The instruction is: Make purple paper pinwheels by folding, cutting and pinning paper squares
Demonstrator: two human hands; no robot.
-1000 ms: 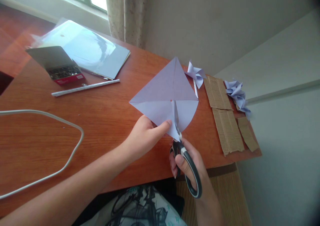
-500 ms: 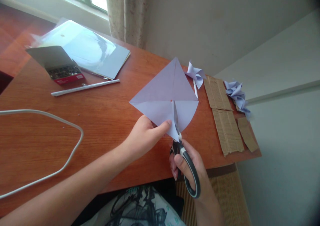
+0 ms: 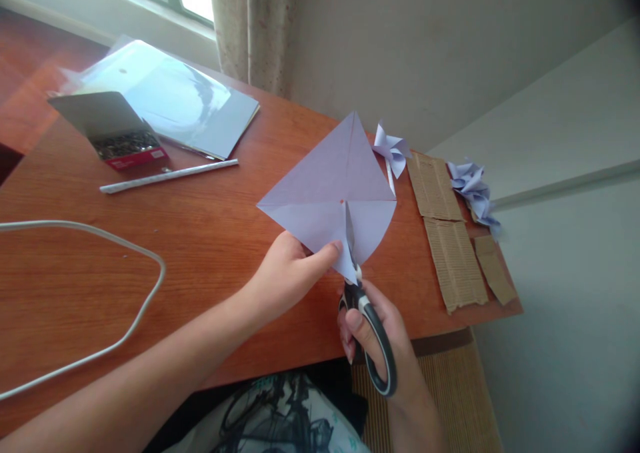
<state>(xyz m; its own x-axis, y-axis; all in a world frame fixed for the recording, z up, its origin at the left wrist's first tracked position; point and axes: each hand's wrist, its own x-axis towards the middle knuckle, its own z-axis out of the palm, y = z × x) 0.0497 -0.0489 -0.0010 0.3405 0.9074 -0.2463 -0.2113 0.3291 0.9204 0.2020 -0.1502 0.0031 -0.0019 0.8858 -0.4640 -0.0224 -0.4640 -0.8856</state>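
A pale lilac paper square (image 3: pixel 320 173) with crossing fold lines and a small red dot at its centre is held above the table. My left hand (image 3: pixel 300 266) pinches its lower edge, thumb on top, the other fingers mostly hidden beneath. In my right hand (image 3: pixel 383 326) is a pair of scissors (image 3: pixel 373 323) with black and white handles, thumb through one loop. The blades lie in the paper's lower corner along a fold, and the tip reaches almost to the red dot. Paper on the right of the blades bends down in a curve.
On the wooden table (image 3: pixel 210 239) lie a paper pinwheel (image 3: pixel 391 149), corrugated cardboard pieces (image 3: pixel 453 263) and more folded pinwheels (image 3: pixel 473 186) at right. At left are a box of small metal pins (image 3: pixel 130 149), a white rolled stick (image 3: pixel 170 176), plastic-wrapped sheets (image 3: pixel 185 106) and a white cable (image 3: pixel 160 273).
The scissor handles have drawn slightly closer together, the outer loop moving a little left. Paper and left hand stay almost in place.
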